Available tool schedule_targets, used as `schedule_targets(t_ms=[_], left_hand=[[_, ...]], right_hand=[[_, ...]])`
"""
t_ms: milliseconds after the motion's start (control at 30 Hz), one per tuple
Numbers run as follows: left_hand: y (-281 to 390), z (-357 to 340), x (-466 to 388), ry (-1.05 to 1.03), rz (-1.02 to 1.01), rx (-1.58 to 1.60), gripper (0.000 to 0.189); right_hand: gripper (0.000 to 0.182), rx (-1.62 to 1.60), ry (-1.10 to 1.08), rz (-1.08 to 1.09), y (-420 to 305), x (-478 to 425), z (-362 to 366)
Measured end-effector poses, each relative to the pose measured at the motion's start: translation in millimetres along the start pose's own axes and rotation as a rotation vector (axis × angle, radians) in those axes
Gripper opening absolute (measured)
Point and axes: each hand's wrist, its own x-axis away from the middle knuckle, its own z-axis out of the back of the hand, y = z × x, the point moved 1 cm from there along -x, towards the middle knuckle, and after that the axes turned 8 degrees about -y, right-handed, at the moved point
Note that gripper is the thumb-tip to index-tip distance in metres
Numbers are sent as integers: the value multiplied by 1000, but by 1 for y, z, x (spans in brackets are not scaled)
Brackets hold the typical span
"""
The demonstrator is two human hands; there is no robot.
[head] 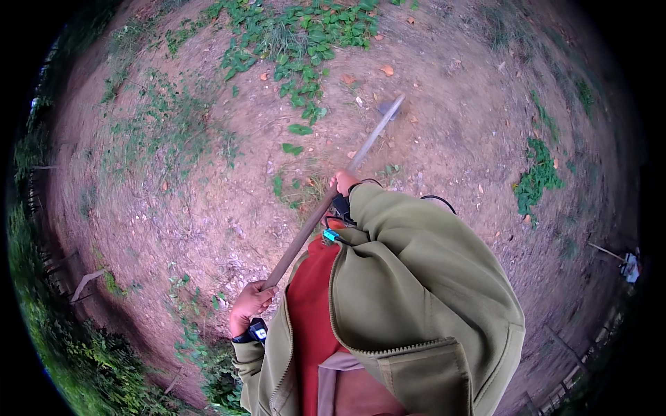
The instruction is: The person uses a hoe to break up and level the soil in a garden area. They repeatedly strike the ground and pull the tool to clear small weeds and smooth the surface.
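A long wooden-handled hoe [304,234] runs diagonally across the view, from low on the left to the upper middle. Its dull metal blade [388,109] rests at or just above the soil; contact cannot be made out. My left hand [251,302] grips the rear end of the handle beside my hip. Farther up the shaft, my right hand [344,182] is closed around it in front of my chest. Each wrist carries a dark strapped device. Around the blade lie bare brown soil [442,125] and a few dry leaves [386,70].
Broad-leaved green creepers [312,47] spread ahead, left of the blade. Another leafy clump [538,179] grows to the right. Sparse weeds [161,125] cover ground on the left. Black cable [439,199] loops by my right sleeve. A white-and-blue object [630,268] lies at the far right.
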Motion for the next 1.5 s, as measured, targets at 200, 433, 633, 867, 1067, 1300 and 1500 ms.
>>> schedule_targets(t_ms=[200,433,633,867,1067,1300,1500], left_hand=[[-35,-10,-86,-52,-197,203,22],[26,-17,-90,-130,-235,227,29],[-24,-36,-18,124,-100,176,28],[-35,-57,128,367,57,40,24],[-63,-83,126,437,34,233,21],[-39,-74,35,412,-176,-52,20],[58,-98,-4,646,-305,-799,24]], right_hand=[[11,-193,147,-165,-170,40,-53],[11,-80,122,-169,-210,39,-82],[10,-16,-128,-435,-94,71,-104],[11,-404,-224,-538,62,91,-131],[11,426,-361,-574,42,99,-161],[16,634,-385,267,-36,31,-101],[16,-235,60,-226,-189,45,-70]])
